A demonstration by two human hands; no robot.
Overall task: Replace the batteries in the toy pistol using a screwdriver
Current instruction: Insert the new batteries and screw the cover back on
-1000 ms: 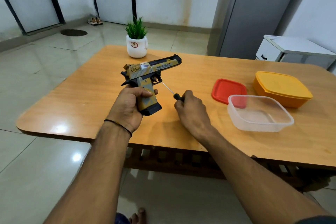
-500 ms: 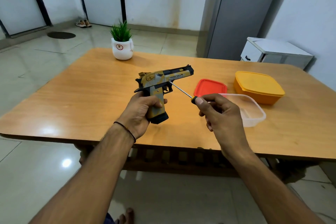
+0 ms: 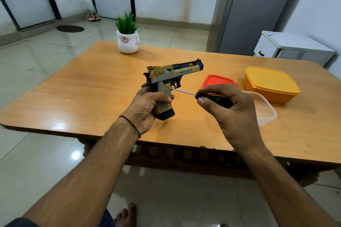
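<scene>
Wooden surface (image 3: 92, 86) beneath: your left hand (image 3: 147, 105) clamps the toy pistol (image 3: 166, 83); right hand's (image 3: 230, 108) grip pinches the screwdriver (image 3: 208, 96), whose tip could slip off the screw.

Left hand (image 3: 147, 107), right hand (image 3: 227, 108) clenched

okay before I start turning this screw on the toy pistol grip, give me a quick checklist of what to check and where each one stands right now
1. Toy pistol held firm: ok, the left hand wraps the grip, its base just above the table.
2. Screwdriver held: ok, the right hand pinches the black handle.
3. Tip at the screw: ok, the tip meets the small hole at the top of the grip.
4. Tip seated in the screw head: cannot tell, too small to see.
5. Left fingers clear of the shaft: ok, they sit below it.
6. Somewhere for the screw: ok, the clear container lies open by the right hand.
</scene>
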